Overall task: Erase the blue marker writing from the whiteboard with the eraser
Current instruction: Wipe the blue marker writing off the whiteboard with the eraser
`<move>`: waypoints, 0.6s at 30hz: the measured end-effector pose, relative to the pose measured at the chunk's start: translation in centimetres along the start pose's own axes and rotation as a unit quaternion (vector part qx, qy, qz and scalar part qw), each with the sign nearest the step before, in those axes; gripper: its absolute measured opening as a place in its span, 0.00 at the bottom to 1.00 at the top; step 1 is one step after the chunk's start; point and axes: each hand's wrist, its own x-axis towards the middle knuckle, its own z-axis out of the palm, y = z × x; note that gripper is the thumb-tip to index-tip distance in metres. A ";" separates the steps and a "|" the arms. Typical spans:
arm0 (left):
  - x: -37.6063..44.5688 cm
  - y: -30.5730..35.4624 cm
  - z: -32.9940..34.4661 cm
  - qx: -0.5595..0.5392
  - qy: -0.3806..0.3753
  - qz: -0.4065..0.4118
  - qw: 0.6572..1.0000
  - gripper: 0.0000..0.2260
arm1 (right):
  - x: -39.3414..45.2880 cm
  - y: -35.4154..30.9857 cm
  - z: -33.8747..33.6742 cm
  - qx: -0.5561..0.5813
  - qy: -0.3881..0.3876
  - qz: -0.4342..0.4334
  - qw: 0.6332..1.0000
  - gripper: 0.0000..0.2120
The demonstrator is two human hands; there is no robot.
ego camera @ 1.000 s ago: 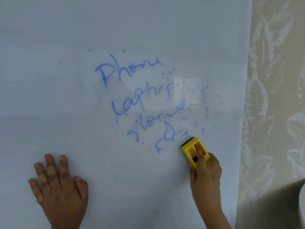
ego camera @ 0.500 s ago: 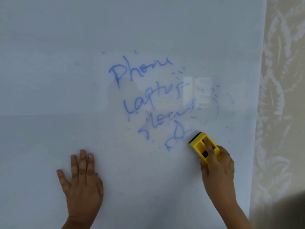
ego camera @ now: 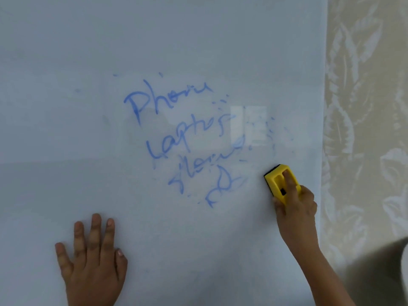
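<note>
A whiteboard (ego camera: 66, 107) fills most of the view. Blue marker writing (ego camera: 185, 138) runs in several slanted lines across its middle, with faint blue specks and smears to its right. My right hand (ego camera: 295, 208) grips a yellow eraser (ego camera: 277, 180) with a dark pad, pressed flat on the board just right of the lowest word. One finger lies in the eraser's top groove. My left hand (ego camera: 92, 261) rests flat on the board at the lower left, fingers spread, holding nothing.
The whiteboard's right edge (ego camera: 324, 129) meets a beige wall with a pale leaf pattern (ego camera: 364, 129). A blurred grey shape (ego camera: 388, 272) sits at the lower right corner. A bright window reflection (ego camera: 249, 127) shows on the board.
The eraser and my right hand have slid right, away from the lowest word, whose right end is now fainter. My left hand has stayed flat on the board.
</note>
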 end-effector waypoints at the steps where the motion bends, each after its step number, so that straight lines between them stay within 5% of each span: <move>1: 0.1 0.2 -0.1 -0.005 -0.001 -0.005 1.000 0.25 | 0.9 0.3 -0.3 0.017 0.001 0.040 0.999 0.32; 5: 0.3 0.4 -0.5 -0.030 -0.018 -0.008 0.999 0.25 | 4.0 -1.9 -1.1 0.042 0.016 0.111 0.993 0.31; 13: 0.4 0.5 -0.4 -0.050 -0.007 -0.013 0.999 0.25 | -1.8 -3.5 0.5 -0.045 0.000 -0.056 0.997 0.30; 18: 0.5 0.7 -0.7 -0.040 -0.006 -0.011 0.999 0.24 | 3.1 -1.8 -0.9 -0.002 0.016 0.091 0.996 0.31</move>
